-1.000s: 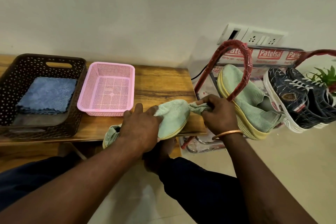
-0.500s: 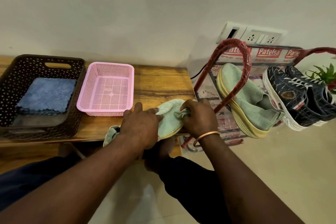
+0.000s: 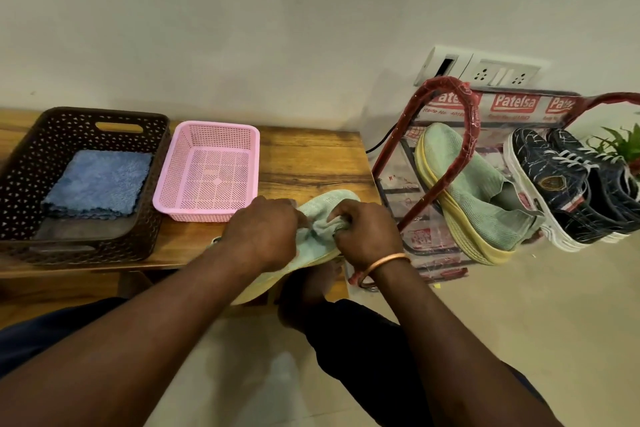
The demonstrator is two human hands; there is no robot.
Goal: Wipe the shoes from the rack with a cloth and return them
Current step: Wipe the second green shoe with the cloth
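Table [image 3: 304, 163]: brown basket [image 3: 52, 135], pink basket [image 3: 175, 170], shoe [image 3: 325, 204]

Pale wall [image 3: 242, 28] above wooden bench [image 3: 311, 163]

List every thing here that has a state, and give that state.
Green shoe: off the rack, at the edge of the table, held by the left hand.
Cloth: bunched in the right hand, against the shoe.
Second green shoe: on the rack, tilted.
Dark sneakers: on the rack.
Blue cloth: folded, in the brown basket.
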